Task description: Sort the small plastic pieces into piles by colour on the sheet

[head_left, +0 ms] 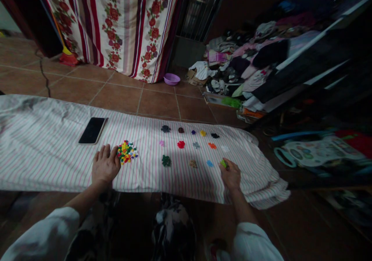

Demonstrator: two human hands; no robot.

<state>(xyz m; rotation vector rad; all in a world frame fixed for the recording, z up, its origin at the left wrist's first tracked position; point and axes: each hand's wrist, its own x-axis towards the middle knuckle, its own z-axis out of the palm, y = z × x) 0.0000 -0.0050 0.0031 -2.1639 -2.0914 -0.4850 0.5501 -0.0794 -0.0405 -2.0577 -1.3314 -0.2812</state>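
My left hand (106, 165) lies flat, fingers stretched out, on the striped cloth. Its fingertips touch the left side of a mixed pile of small coloured pieces (127, 152). Farther right, small heaps sorted by colour sit in rough rows, among them dark green (166, 160), tan (193, 163), light blue (209, 163), red (181, 144) and orange (212, 146). At the right end of the front row, my right hand (231, 174) pinches lime-green pieces (223, 163) between thumb and index finger. Whether some of these rest on the cloth cannot be made out.
A phone (93, 131) lies left of the mixed pile on the striped cloth (58, 145). Beyond the cloth's far edge are a tiled floor, a purple basin (171, 79), a flowered curtain (116, 24) and a broom (68, 55). Heaped clothes (247, 59) fill the right side.
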